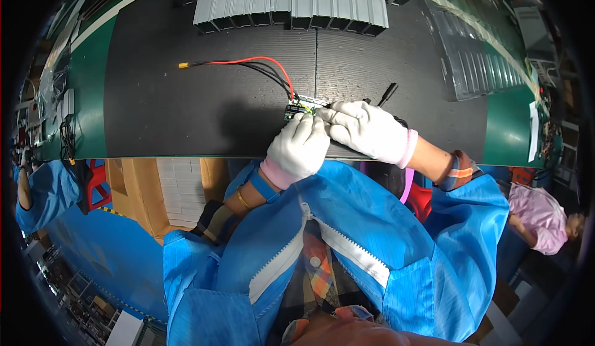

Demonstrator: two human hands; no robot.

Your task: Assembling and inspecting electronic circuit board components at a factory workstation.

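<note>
Both the left hand (299,146) and right hand (370,131), white-gloved, grip a small circuit board (291,111) with closed fingers near the front edge of the dark surface (167,116), a red wire (266,58) arcing away leftward.

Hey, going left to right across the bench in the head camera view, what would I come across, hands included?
Yellow connector → white-gloved left hand → white-gloved right hand → clear plastic tray → white sheet. The circuit board overlaps the hands, so I left it out.
</note>
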